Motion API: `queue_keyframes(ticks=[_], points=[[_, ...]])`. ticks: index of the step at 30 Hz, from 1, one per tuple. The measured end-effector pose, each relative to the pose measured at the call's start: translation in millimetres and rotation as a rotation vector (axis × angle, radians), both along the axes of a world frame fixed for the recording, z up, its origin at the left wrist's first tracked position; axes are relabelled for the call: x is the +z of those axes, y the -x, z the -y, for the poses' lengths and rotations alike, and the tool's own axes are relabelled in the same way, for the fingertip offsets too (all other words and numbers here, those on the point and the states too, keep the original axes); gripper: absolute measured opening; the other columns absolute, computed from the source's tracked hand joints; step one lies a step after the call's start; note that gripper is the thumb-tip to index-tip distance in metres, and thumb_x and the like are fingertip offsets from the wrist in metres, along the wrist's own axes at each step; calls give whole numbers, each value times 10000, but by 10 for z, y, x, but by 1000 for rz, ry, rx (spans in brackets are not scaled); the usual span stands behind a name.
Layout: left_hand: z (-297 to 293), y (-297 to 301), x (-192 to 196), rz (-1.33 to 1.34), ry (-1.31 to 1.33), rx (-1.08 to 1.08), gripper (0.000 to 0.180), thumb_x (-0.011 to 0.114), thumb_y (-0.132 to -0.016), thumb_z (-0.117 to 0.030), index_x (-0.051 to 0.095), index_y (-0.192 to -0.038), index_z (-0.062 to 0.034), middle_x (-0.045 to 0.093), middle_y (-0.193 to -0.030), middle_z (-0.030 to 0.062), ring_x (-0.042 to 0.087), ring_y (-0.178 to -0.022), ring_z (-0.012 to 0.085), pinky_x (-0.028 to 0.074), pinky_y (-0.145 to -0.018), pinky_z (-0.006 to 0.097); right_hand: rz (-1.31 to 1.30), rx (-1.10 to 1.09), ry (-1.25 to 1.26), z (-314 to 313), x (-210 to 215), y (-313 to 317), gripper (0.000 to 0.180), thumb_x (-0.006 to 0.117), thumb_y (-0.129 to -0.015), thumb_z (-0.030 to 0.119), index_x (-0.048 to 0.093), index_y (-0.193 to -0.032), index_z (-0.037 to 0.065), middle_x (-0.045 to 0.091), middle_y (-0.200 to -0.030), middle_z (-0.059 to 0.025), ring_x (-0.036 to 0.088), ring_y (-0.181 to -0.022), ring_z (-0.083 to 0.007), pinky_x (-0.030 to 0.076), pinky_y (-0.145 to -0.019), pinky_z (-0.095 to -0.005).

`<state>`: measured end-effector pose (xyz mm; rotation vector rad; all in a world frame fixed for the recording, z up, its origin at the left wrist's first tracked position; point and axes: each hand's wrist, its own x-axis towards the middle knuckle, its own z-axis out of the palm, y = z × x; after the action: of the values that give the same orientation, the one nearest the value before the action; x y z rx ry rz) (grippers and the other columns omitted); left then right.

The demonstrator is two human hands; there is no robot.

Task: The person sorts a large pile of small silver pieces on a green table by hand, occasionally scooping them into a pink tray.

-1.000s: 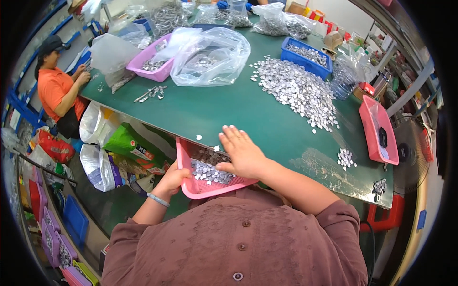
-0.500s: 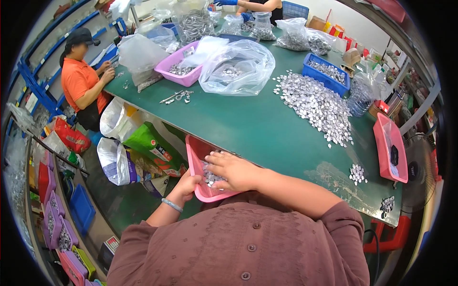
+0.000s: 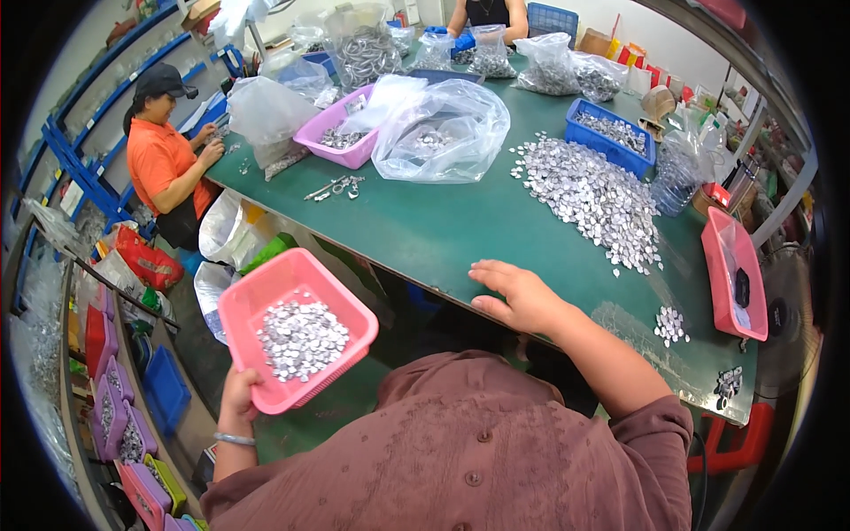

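Farthest left, below and outward of the left hand, purple bins (image 3: 108, 416) holding small parts line a shelf. Nearer that hand, a blue tray (image 3: 164, 389) leans just to its left. Beyond the hand, up and to the left, a co-worker in an orange shirt (image 3: 159, 168) and dark cap stands at the table's far-left side, with both hands raised near the tabletop.

The left hand (image 3: 239, 391) is clamped on the near-left corner of a pink basket (image 3: 237, 310), with its thumb at the rim. The basket is off the table, to the left of its near edge; flat, silvery pieces (image 3: 303, 341) lie loose on its floor. Ahead of the left hand, on the green table (image 3: 425, 230), lie some metal fittings (image 3: 335, 188), with a lilac basket (image 3: 336, 152) behind them. Right of that, a clear plastic bag (image 3: 443, 133) spreads out.

The right hand (image 3: 509, 296), well apart from the left, is empty, its fingers extended and thumb away from them, above the table's near edge; whether it touches the surface, I cannot tell.

Ahead and right of it spreads a large pile (image 3: 589, 199) of similar pieces, touching a blue basket (image 3: 611, 140). Farther right sit a small cluster (image 3: 670, 326) and a pink tray (image 3: 748, 314).
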<state>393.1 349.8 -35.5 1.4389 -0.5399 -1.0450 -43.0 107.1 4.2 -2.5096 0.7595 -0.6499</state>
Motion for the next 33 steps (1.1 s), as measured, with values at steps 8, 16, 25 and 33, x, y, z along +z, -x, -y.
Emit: queue_keyframes(ticks=[8, 16, 25, 33], points=[[603, 470, 776, -43, 280, -12, 609, 462, -698, 57, 460, -1307, 71, 626, -1141, 160, 651, -987, 274, 545, -855, 358, 321, 178, -626, -217, 299, -543, 795, 686, -882, 427, 323, -1457, 16, 468, -1383, -215, 478, -1264, -313, 447, -997, -386], [2270, 1669, 1143, -336, 421, -352, 441, 545, -796, -20, 523, -1223, 88, 631, -1165, 177, 638, -1037, 271, 509, -948, 391, 826, -382, -780, 470, 1519, -476, 695, 688, -876, 465, 381, -1387, 108, 554, -1237, -100, 576, -1088, -220, 518, -858, -412], [3628, 2614, 1240, -956, 328, -511, 273, 531, -792, -116, 568, -989, 69, 647, -969, 201, 653, -890, 322, 579, -751, 382, 420, -650, -431, 1598, 2537, -289, 540, 626, -833, 382, 502, -1259, 74, 635, -992, -92, 660, -832, -208, 552, -671, -437], [3912, 2860, 1021, -1401, 274, -548, 381, 475, -799, -99, 536, -1071, 163, 614, -1080, 276, 651, -988, 408, 632, -672, 286, -52, -695, 38, 2250, 2543, -658, 578, 601, -800, 391, 562, -1237, 15, 667, -1039, -150, 663, -935, -254, 513, -825, -357]])
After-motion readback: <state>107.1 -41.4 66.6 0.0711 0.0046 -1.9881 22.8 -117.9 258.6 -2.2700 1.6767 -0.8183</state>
